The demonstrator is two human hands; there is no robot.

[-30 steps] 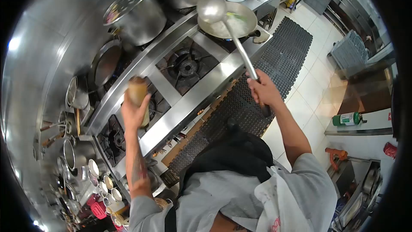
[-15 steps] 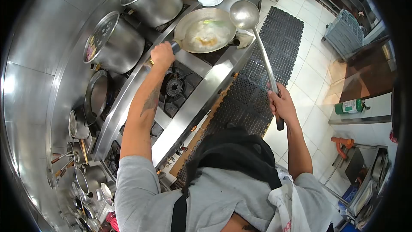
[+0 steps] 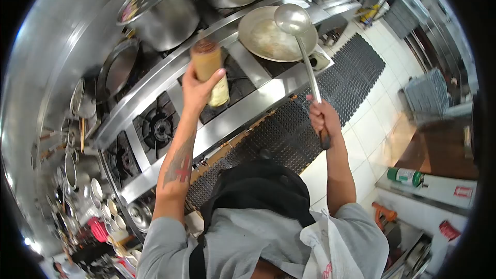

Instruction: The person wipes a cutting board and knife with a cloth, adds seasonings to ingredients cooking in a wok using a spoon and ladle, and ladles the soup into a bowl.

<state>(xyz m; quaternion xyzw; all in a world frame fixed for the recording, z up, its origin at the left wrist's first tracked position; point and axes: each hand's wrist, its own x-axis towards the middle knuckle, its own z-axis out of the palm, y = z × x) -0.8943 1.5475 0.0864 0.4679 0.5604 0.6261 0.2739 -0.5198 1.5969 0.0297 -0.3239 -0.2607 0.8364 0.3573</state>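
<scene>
Metal wok (image 3: 249,27): cloudy liquid (image 3: 271,40) | left hand (image 3: 197,89): gripping bottle (image 3: 207,64) | right hand (image 3: 325,118): gripping ladle (image 3: 293,19)

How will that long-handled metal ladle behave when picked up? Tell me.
The long-handled metal ladle probably feels stiff, since its slim metal shaft runs straight from the right hand. It is likely bowl-heavy, with the wide bowl at the far end. Laid down, it might rock, as that bowl looks rounded.
</scene>
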